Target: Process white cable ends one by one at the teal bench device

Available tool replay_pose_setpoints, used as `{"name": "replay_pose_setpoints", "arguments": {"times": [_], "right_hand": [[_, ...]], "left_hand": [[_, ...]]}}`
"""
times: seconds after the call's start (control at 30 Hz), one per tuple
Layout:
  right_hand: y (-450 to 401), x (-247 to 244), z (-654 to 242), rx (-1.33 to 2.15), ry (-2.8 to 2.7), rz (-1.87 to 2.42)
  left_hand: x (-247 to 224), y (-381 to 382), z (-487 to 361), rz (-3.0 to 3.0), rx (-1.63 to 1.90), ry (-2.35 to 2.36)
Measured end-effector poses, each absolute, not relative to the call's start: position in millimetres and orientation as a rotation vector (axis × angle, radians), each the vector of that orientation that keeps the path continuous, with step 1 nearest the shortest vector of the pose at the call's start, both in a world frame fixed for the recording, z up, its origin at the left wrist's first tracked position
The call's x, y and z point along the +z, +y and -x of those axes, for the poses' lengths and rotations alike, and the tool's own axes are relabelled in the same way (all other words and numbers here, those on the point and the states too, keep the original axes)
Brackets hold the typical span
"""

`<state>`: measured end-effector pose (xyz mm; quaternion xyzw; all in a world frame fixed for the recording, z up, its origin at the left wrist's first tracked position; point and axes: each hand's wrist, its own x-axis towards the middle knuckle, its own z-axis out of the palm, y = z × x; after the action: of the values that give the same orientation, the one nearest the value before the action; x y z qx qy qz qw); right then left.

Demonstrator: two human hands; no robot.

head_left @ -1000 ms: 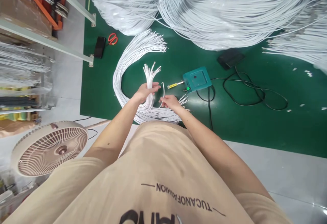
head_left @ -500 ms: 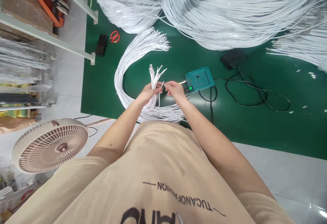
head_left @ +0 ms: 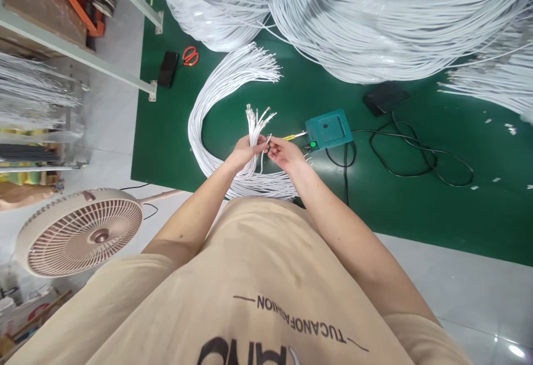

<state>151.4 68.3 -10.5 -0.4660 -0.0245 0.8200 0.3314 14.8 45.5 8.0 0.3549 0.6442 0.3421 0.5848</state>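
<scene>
My left hand (head_left: pixel 246 152) is closed around a small bunch of white cables (head_left: pixel 255 127), whose tips fan out above the fingers. One single white cable (head_left: pixel 262 161) stands apart at the bunch's right side, its end between my two hands. Against that end the fingers of my right hand (head_left: pixel 287 153) are pinched, with the palm partly turned up. Just right of the hand, a thin yellow and metal rod (head_left: pixel 295 136) sticks out from a teal box (head_left: pixel 330 130) with a green knob. A larger curved bundle of white cables (head_left: pixel 199 111) lies around and beneath my hands.
Big heaps of white cables (head_left: pixel 375 32) cover the far side of the green table (head_left: pixel 425 204). A black phone (head_left: pixel 168 69) and red-handled scissors (head_left: pixel 190 56) lie at the left. Black cords (head_left: pixel 400 172) run right of the box. A fan (head_left: pixel 83 233) stands left of the table.
My right hand has rolled palm-up and dropped slightly, uncovering the yellow rod at the box. My left hand keeps its hold on the cables. The whole view has shifted a little.
</scene>
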Motion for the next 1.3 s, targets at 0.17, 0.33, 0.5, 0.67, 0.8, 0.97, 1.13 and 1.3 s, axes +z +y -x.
{"name": "replay_pose_setpoints", "arguments": {"times": [0.17,0.33,0.5,0.67,0.8,0.97,1.13,1.3], "right_hand": [[62,-14,-145,2.063,-0.157,1.234],[65,-15,-152,1.982,-0.52,1.196],[71,-17,-160,1.977,-0.666,1.253],[69,-18,-159,2.04,-0.488,1.248],[68,-14,-157,2.084,-0.488,1.26],[70,-8,-158,2.126,-0.493,1.446],[70,-14,-159,2.138,-0.434,1.433],[67,-25,-157,1.935,-0.962,1.376]], "left_hand": [[8,43,-14,-0.864,0.809,1.487],[7,43,-14,-0.858,0.782,1.492],[9,42,-14,-0.876,0.779,1.459],[11,41,-12,-0.934,0.801,1.417],[9,41,-11,-0.963,0.748,1.387],[10,42,-11,-0.949,0.716,1.379],[13,44,-10,-0.91,0.694,1.361],[11,46,-10,-0.87,0.699,1.354]]}}
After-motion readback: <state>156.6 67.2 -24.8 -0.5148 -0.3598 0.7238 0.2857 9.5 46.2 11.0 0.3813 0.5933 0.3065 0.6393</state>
